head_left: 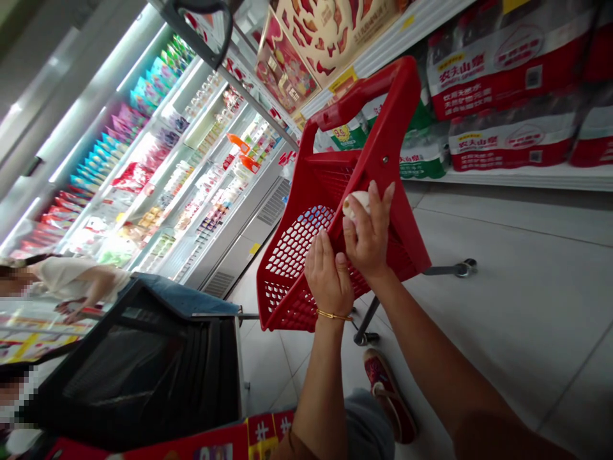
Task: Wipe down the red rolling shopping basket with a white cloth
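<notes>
A red plastic shopping basket (297, 255) on a wheeled frame stands tilted in front of me, its red handle (364, 96) up. My right hand (368, 239) is closed around a small pale round item (358, 203) at the basket's rim. My left hand (328, 278), with a gold bangle on the wrist, rests with fingers together against the basket's near edge, touching the right hand. Whether the left hand holds anything is hidden.
A lit refrigerated display (158, 166) of packaged goods lines the left. Shelves with red-wrapped bottled water packs (517, 134) run along the right. A black bin or cart (143, 364) sits at lower left; another person (71, 281) leans there. Grey tiled floor (517, 300) lies at right.
</notes>
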Tool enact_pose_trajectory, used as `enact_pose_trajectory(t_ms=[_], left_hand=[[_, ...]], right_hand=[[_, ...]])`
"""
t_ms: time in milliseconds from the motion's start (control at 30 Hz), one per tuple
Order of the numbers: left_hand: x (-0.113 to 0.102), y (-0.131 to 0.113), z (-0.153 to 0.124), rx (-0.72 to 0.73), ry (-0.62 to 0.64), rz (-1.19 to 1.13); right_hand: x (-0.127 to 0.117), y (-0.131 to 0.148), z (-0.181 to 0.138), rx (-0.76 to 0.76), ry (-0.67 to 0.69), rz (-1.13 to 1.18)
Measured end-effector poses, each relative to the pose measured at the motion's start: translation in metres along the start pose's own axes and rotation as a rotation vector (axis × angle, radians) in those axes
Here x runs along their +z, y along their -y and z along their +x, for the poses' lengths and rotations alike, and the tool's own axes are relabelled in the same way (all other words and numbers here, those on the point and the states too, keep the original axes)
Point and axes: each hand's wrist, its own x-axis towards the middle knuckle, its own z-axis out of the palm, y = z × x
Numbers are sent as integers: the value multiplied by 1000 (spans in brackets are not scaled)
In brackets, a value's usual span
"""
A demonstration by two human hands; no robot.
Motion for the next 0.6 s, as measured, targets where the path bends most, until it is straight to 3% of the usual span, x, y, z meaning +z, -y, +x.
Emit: enact_pose_trajectory(t_ms=[233,600], left_hand=[[-4,0,3,-28,-20,-143],[-3,1,4,-41,-33,-131]], right_hand=[[14,-15,-16,11,22,-20],[-5,-9,-38,27,99,19]])
